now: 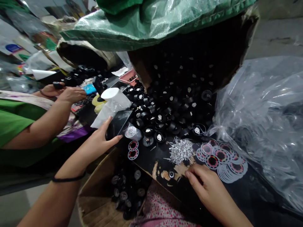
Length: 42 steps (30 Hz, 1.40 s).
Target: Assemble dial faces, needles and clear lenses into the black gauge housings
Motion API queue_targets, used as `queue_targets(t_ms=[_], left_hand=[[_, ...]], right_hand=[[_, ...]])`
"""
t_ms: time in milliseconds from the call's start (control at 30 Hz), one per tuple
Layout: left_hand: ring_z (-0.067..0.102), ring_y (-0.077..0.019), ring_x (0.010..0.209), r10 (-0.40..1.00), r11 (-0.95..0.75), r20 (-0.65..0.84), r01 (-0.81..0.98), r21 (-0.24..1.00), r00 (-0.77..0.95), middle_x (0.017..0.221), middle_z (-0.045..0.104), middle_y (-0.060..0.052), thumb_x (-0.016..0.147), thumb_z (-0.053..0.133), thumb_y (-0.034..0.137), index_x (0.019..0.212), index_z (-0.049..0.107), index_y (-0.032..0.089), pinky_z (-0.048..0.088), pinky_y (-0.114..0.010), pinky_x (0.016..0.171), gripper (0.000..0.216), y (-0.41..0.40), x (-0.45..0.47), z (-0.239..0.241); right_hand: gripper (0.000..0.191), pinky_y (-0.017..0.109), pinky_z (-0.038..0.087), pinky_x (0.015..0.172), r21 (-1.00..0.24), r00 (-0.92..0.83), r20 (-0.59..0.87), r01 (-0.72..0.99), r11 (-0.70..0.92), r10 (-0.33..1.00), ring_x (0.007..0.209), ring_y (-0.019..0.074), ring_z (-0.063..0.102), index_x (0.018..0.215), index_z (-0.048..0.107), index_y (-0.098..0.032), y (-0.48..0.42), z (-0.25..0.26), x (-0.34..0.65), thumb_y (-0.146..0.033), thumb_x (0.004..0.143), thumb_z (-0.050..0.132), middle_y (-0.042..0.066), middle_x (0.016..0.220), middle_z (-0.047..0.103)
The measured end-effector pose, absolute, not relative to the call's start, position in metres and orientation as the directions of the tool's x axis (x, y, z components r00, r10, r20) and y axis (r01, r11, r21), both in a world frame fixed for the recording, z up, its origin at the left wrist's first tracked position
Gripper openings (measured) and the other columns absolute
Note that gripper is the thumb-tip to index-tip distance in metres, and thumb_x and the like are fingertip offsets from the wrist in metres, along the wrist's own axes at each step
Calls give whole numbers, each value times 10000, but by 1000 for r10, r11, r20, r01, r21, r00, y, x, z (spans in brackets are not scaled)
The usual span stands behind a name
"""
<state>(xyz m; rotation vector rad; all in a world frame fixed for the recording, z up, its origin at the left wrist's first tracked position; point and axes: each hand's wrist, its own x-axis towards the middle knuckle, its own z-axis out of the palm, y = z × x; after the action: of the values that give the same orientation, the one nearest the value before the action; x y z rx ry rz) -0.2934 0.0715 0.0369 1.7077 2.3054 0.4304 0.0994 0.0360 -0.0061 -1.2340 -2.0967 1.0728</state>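
My left hand (pixel 100 143) is at a dark, glossy, phone-like slab (pixel 120 121), its thumb and fingers around the near left end. Just right of that lies a clear-wrapped stack of discs (pixel 133 132), with two printed dial discs (pixel 133 149) below it. My right hand (pixel 205 181) rests on the table edge, fingers curled and thumb against the forefinger; what they hold, if anything, is hidden. A small black ring-shaped part (pixel 171 174) lies left of it. Beyond the fingertips is a heap of small silvery pointers (pixel 181 150), with spread printed dial discs (pixel 221 156) to the right.
Many black round cases (pixel 163 116) spill from a carton under a green sheet (pixel 165 22). Clear plastic bags (pixel 262 126) bulge at right. Below the table, an open carton (pixel 97 195) holds black parts. A co-worker's hands (pixel 71 94) work at left, beyond a white roll (pixel 115 96).
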Motion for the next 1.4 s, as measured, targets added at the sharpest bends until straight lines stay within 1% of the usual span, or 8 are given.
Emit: queue_targets(t_ms=[167,367,667,800,967,1100,1200,1400], left_hand=[[300,-325,1520,973,229,-50,922,313,-225,1671,294,-182,883,605,378,1597,228,91,245,-488,1211,857,82,-297,39],[483,-391,1397,945,319,-8,919,232,-326,1545,487,-237,917,568,551,1576,290,88,412,-514,1096,852,102,-281,41],[636,-462,1181,920,375,81,922,95,-382,1251,705,-246,904,587,507,1551,358,88,505,-573,932,804,111,-260,41],[634,-503,1187,927,350,112,933,83,-357,1330,665,-267,917,555,553,1567,322,68,515,-612,917,844,113,-256,39],[543,-496,1317,935,311,152,947,86,-321,1547,441,-314,907,547,620,1554,357,61,482,-604,1018,876,110,-249,40],[542,-399,1355,903,187,356,967,174,-239,1488,555,-239,956,519,537,1477,480,111,445,-574,1092,674,86,-220,40],[603,-276,1309,923,-117,386,956,269,5,1412,649,-149,995,507,405,1402,540,178,472,-472,1106,468,68,-183,24],[543,-334,1359,935,-182,340,956,230,97,1398,656,-158,942,630,315,1400,538,192,270,-634,1205,482,69,-142,-13]], right_hand=[[270,303,439,646,-805,-486,-10,522,281,874,692,191,634,787,615,-196,35,-6,99,-265,997,459,40,743,686],[266,316,437,653,-795,-504,-22,532,291,863,694,196,626,790,606,-191,35,-7,99,-258,999,456,46,753,685],[242,293,433,632,-803,-495,16,511,305,869,667,171,619,802,618,-189,33,-4,98,-247,989,477,30,725,673],[247,284,436,606,-797,-484,33,515,315,874,655,171,622,784,619,-194,32,-3,98,-247,985,484,26,709,668],[250,283,473,606,-791,-480,57,514,333,875,660,174,649,799,622,-208,33,-3,99,-254,993,472,20,720,684],[268,268,495,590,-793,-459,101,499,350,883,637,161,659,786,613,-220,33,-4,101,-274,1002,465,9,710,686],[276,250,501,572,-800,-458,138,472,372,878,618,147,663,788,615,-232,32,-4,100,-297,1011,466,-3,700,688],[328,242,497,521,-797,-447,152,472,377,882,577,147,663,759,615,-238,32,-3,99,-354,1025,462,-1,670,692]])
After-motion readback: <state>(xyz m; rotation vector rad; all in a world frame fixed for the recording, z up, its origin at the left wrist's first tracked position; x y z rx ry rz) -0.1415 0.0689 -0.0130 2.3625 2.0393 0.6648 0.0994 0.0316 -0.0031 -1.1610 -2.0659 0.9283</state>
